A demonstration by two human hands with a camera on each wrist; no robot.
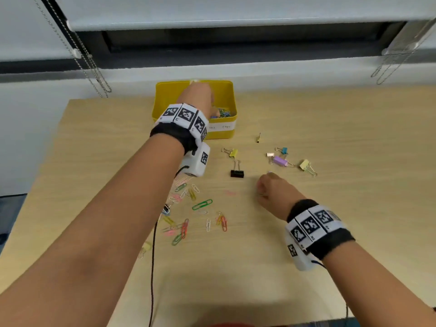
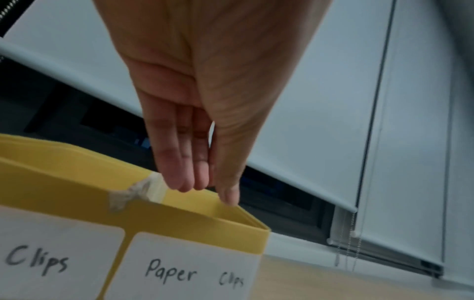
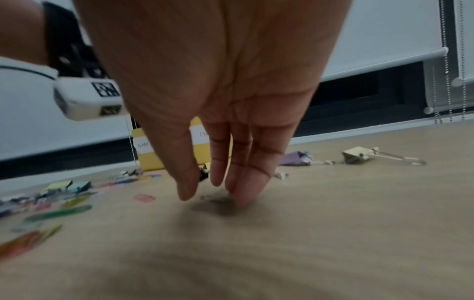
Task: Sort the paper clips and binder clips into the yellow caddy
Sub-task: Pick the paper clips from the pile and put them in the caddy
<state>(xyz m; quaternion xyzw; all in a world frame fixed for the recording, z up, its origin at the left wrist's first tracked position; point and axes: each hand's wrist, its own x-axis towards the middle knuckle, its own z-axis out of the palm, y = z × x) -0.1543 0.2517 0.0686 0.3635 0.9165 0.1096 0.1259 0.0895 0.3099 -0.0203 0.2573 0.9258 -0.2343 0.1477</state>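
**Left hand over the caddy, right hand down on a clip**

Your left hand hangs over the yellow caddy, fingers straight and together, tips just above the rim by the taped divider, and nothing shows between them. The front label under it reads "Paper Clips"; coloured clips already lie in that compartment. The risk here is the divider: anything let go this close to it can fall on the wrong side, and the sorting is spoiled.

Your right hand is low on the worktop, thumb and fingers reaching down around a small pale clip. The tips look to touch the surface, but the blur hides whether they have closed on it, so I cannot tell. A thin wire clip lying flat is hard to get under. It may skid away or slip from the pinch on the way up.

The scattered paper clips lie between your forearms, near the left one. The binder clips sit just beyond your right hand, with the black binder clip off to its left, towards the caddy. Plenty is left to sort, and your left wrist cable trails through the paper clips and could drag them.
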